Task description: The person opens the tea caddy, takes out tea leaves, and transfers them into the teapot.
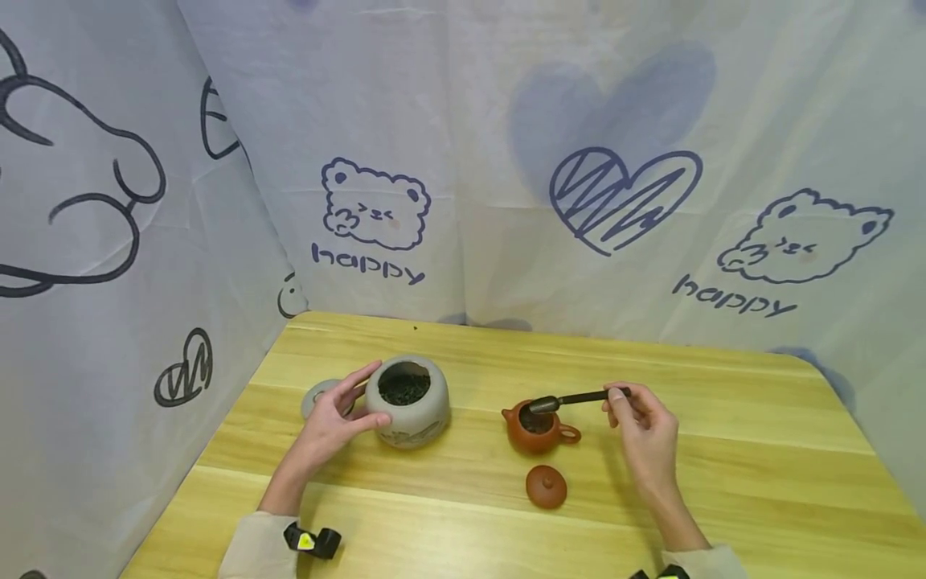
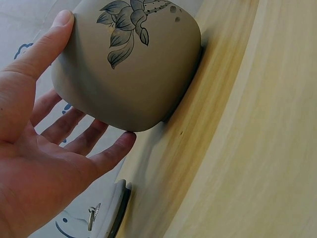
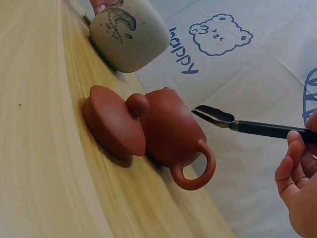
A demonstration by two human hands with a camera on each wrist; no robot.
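Observation:
My left hand [image 1: 334, 420] holds a grey tea jar [image 1: 423, 429], thumb at the near side of its rim and fingers spread round its left side. Dark loose tea leaves [image 1: 404, 390] show through the jar's wide mouth, and a painted leafy branch decorates its wall. Between thumb and fingers, my right hand [image 1: 647, 430] pinches the dark handle of a tea scoop [image 1: 582, 397]. The scoop's head lies over the open mouth of a reddish-brown clay teapot [image 1: 534, 441], whose spout points left and handle right. In the right wrist view, the scoop's bowl [image 3: 214, 114] sits just beyond the teapot's rim.
The teapot's lid [image 1: 546, 487], knob up, lies on the wooden table [image 1: 448, 515] in front of the pot. Partly behind my left hand rests the jar's grey lid [image 1: 316, 396]. Printed cloth [image 1: 499, 241] hangs along the table's back and left sides.

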